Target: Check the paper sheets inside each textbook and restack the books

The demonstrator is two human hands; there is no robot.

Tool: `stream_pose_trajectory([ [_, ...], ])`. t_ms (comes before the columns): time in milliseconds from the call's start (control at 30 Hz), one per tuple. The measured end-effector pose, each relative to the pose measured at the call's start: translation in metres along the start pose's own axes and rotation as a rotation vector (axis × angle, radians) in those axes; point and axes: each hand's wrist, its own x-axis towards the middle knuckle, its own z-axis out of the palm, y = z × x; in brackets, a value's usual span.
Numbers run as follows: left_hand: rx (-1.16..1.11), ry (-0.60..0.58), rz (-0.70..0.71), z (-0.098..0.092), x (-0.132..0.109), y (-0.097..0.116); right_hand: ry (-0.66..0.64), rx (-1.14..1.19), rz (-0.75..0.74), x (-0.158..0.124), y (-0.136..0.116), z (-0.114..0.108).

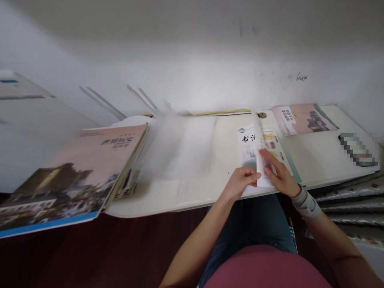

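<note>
Pinching a white, black-lettered paper booklet point(248, 154) down low, bare left hand point(241, 181) has its fingers tight; right hand point(281, 177) slants in, thumb and index apart on the page, can't tell if gripping. Booklet's over the white table point(186, 194).

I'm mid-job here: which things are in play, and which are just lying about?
Apparently in play:
- white printed booklet
- left hand, pinching its page
- right hand, touching it

Apparently lying about:
- book stack
- pink book
- pixelated object
</note>
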Motion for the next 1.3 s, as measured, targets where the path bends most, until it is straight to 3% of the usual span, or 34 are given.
stream_pose_trajectory([
  [233, -0.13, 0.022, 0.08, 0.022, 0.006, -0.01, 0.099, -0.017, 0.028, -0.008, -0.003, 0.004],
  [333, -0.106, 0.05, 0.106, 0.035, 0.017, -0.016, 0.21, -0.091, 0.041, -0.014, -0.015, -0.001],
  [433, 0.128, 0.009, 0.137, 0.045, 0.026, -0.019, 0.342, -0.289, 0.01, -0.019, -0.039, -0.018],
  [533, 0.527, 0.075, 0.222, 0.041, 0.026, -0.014, 0.3, -0.405, -0.061, -0.017, -0.05, -0.032],
  [667, 1.006, 0.312, 0.303, 0.009, 0.006, -0.002, -0.009, -0.452, -0.128, 0.002, -0.022, -0.023],
  [833, 1.384, 0.362, 0.511, -0.06, -0.025, 0.005, -0.331, -0.615, -0.154, 0.026, 0.012, 0.017],
  [900, 1.49, 0.433, 0.548, -0.087, -0.032, 0.004, -0.357, -0.659, -0.178, 0.032, 0.012, 0.028],
  [1033, 1.653, 0.482, 0.405, -0.121, -0.041, -0.003, -0.333, -0.719, -0.198, 0.041, 0.002, 0.039],
  [1133, 1.682, 0.461, 0.356, -0.127, -0.044, -0.009, -0.32, -0.753, -0.187, 0.048, -0.006, 0.049],
  [1300, 1.658, 0.543, 0.471, -0.128, -0.048, -0.014, -0.309, -0.796, -0.132, 0.056, -0.014, 0.076],
])
